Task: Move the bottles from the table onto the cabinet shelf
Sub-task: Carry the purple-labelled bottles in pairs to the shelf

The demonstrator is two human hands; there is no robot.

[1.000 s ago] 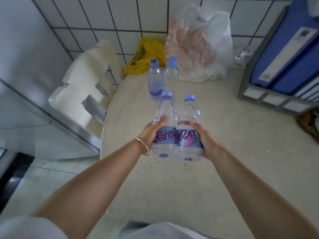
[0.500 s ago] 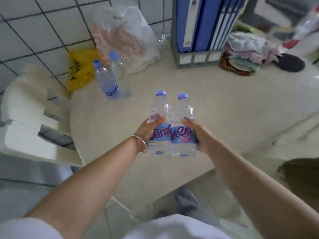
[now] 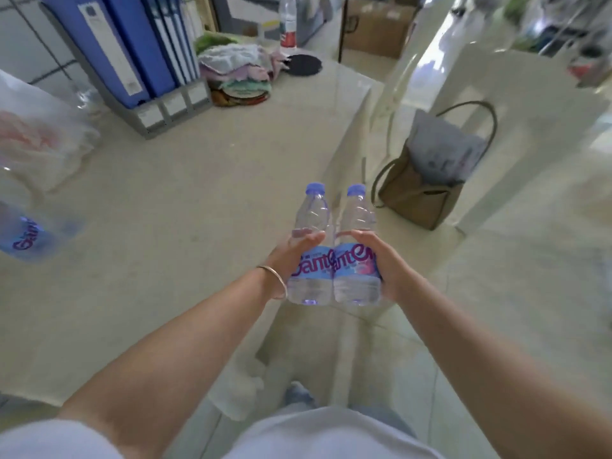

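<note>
Since a moment ago my view has swung to the right: the two bottles I carry have left the middle of the table (image 3: 172, 200) and now hang over its right edge, above the floor. The yellow bag is out of sight now, and a brown bag (image 3: 420, 197) on the floor has come into view.

My left hand (image 3: 291, 256) wraps round the left bottle (image 3: 311, 256) at its label. My right hand (image 3: 381, 260) wraps round the right bottle (image 3: 356, 260) the same way. Both grips are tight on their bottles. The two bottles stand upright and touch each other side by side, blue caps on top.

So the pick-up is done for this pair. They are off the table but not on any shelf yet. I cannot see the cabinet shelf here, so I think I must keep turning and walk to it.

More is left too. At the far left edge I see a blurry bottle on the table (image 3: 29, 233), maybe two, too smeared to count. It waits for another trip. A red-label bottle (image 3: 287, 24) stands far back; I cannot tell if it is part of the job.
</note>
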